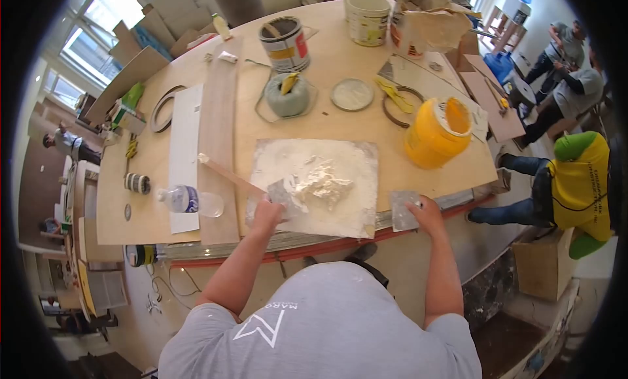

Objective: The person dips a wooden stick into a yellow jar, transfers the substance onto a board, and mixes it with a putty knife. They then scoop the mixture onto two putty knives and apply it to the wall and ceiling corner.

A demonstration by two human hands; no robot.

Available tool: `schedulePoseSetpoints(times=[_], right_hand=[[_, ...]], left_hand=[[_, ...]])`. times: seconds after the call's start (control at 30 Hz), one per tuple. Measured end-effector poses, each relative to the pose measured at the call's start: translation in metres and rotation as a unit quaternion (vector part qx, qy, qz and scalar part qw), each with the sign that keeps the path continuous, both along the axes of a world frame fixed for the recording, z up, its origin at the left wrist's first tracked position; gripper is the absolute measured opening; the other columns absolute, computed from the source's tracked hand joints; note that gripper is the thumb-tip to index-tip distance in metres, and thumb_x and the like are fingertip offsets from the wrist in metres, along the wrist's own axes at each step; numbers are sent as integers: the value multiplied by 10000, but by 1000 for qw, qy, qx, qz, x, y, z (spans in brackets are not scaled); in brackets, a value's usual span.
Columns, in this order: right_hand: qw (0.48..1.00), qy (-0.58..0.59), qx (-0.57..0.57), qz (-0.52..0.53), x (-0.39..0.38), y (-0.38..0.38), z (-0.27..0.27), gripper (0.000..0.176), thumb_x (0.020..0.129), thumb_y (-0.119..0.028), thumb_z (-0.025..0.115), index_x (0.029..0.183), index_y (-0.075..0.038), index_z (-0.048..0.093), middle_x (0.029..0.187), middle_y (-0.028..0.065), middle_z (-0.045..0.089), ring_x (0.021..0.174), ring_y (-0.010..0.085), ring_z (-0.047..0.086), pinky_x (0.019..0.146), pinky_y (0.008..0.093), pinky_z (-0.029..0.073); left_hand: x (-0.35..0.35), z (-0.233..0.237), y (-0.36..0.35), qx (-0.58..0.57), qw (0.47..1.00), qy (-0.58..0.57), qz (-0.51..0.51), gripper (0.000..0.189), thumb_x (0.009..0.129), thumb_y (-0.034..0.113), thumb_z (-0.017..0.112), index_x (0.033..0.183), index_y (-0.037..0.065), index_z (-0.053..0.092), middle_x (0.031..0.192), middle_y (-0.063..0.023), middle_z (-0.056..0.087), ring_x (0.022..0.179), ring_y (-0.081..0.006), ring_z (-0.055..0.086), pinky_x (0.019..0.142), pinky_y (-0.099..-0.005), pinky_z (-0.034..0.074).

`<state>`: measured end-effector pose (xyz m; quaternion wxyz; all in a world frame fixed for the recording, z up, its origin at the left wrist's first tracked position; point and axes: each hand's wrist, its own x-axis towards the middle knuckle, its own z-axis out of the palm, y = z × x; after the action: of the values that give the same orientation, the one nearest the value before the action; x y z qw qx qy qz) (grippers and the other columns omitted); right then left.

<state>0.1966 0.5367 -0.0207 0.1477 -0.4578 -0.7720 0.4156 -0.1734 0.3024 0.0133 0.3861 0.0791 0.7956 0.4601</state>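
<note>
White filler paste (324, 183) sits in a lumpy, ridged heap on a flat square mixing board (360, 158), which is smeared and dusted pale. I see the left hand (265, 214) clenched round a putty knife (282, 194), its flat steel blade touching the heap's left edge. The right hand (426, 214) grips a second flat scraper (401, 207) just beside the board's near right corner, at the plywood table (340, 120) edge. Further out are a yellow plastic tub (435, 134), a round metal lid (352, 94) and a clear bottle (190, 200).
</note>
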Motion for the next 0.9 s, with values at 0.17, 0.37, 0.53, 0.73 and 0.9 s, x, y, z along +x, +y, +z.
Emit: schedulePoseSetpoints(times=[0.17,0.37,0.53,0.73,0.9], right_hand=[[894,241,-313,-213,-1,-37,-39,362,947,-277,653,1180,-1,617,1095,95,685,972,221,633,864,348,485],[836,334,-404,-165,-35,-91,-40,500,969,-242,606,1345,71,502,1307,146,597,1182,252,573,1035,376,430],[793,349,-473,-158,-35,-75,-84,435,1007,-282,500,1381,-63,474,1302,114,588,1157,300,595,940,479,508],[842,256,-469,-81,-70,-97,-1,595,1018,-370,469,1471,5,374,1441,128,473,1292,263,475,1077,400,395],[830,285,-465,-114,-77,-99,-21,506,1018,-347,479,1407,-24,454,1352,114,540,1202,272,542,978,428,461]], left_hand=[[16,-20,25,-2,999,31,-16,389,790,-25,623,1165,-31,520,1001,-169,606,856,-256,634,634,-395,597],[15,-69,72,-33,870,389,-301,349,804,128,579,1126,-4,599,960,-180,662,835,-346,650,735,-483,527],[40,3,90,5,816,450,-364,298,817,122,569,1085,2,620,959,-228,673,876,-401,659,786,-484,530],[29,27,72,-44,769,438,-463,236,822,100,545,1026,22,633,873,-214,678,836,-397,673,739,-498,525],[9,21,43,12,893,387,-229,213,821,109,577,1003,23,648,894,-201,689,896,-392,664,767,-475,530]])
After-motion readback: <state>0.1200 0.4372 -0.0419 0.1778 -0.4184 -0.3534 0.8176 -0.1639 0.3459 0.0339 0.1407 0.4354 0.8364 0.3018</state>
